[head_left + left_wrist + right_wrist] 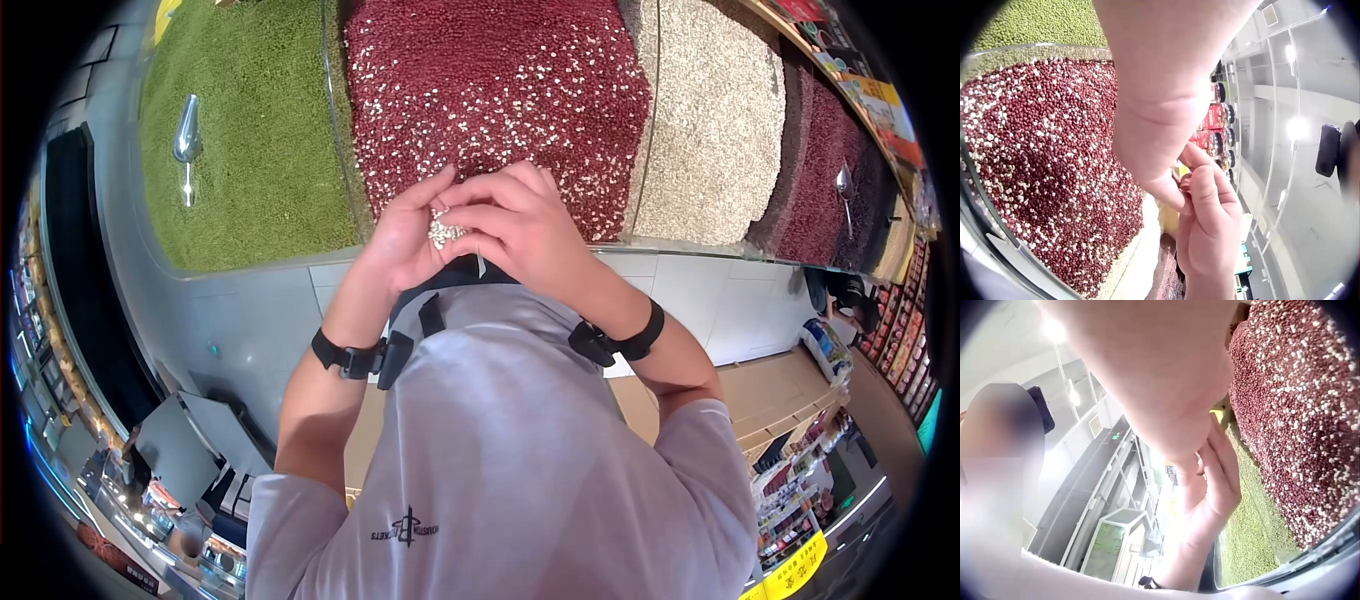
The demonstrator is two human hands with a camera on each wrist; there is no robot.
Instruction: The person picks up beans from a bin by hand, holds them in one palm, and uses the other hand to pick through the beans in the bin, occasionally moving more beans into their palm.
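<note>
White beans [442, 232] lie in the cupped palm of my left hand [405, 235], low over the front of the dark red beans [490, 70] mixed with white ones. Curving in from the right, my right hand [520, 220] has its fingertips over that palm, with a gap between thumb and forefinger where white beans show. The left wrist view has my left hand [1160, 137] in front of my right hand [1210, 219]. My right hand [1172, 419] hides part of my left hand [1213, 481] in the right wrist view.
Green beans [250, 130] with a metal scoop [187, 130] fill the left bin. Right of the red beans are white beans [710, 130], then darker red ones with another scoop [845, 185]. Clear dividers [338, 120] separate bins; a rim [300, 258] runs along the front.
</note>
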